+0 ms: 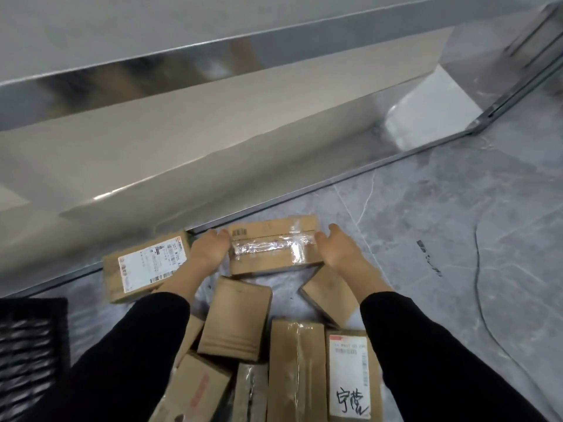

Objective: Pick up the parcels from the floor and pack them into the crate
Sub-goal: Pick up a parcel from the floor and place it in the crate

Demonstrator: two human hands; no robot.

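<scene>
Several cardboard parcels [237,318] lie jumbled on the grey floor [426,239] nearest the person, with a black crate [30,354] at the left edge. Just beyond them, the left hand [210,254] and right hand [338,254] grip a taped parcel [274,248] by its short ends, its long axis running left to right. A labelled parcel [143,266] lies to its left against a shiny metal wall [213,141].

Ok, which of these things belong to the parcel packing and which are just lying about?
For the job: held taped parcel, labelled parcel, plain parcel, long taped parcel, handwritten parcel, small parcel, black crate.

Just lying about: thin cable on the floor, dark floor marks.
</scene>
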